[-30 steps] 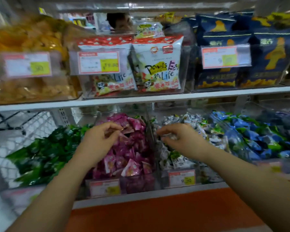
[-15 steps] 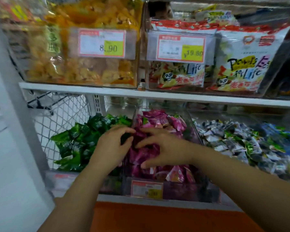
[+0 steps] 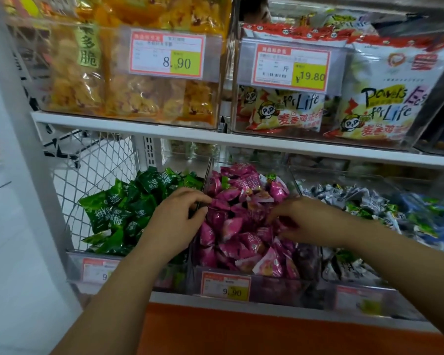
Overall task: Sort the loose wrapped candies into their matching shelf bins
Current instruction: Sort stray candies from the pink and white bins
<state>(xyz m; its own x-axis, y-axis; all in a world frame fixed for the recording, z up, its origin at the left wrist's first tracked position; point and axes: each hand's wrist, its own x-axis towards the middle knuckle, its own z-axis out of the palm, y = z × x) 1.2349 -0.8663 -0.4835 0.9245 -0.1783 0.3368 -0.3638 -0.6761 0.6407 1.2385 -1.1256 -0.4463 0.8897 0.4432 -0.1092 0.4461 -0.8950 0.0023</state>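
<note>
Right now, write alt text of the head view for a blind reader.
Two hands reach into a clear bin of pink wrapped candies, the left hand at its edge beside the green candies, the right hand on the pile. Bagged snacks with price tags fill the shelf above.

Green candies (image 3: pixel 128 208): dark green printed wrappers, heaped loose in the left bin (image 3: pixel 73 263), a clear one; pile rose toward the back
Pink candies (image 3: pixel 241 226): magenta pillow wrappers, mounded in the middle bin (image 3: pixel 280 288), just right of the green heap
Strays (image 3: pixel 224 181): two green-tipped wrappers sat among the pink, near the back of the mound
White-grey candies (image 3: pixel 356 201): pale wrappers with green accents, next bin to the right
Blue candies (image 3: pixel 441 226): far right, blurred
</note>
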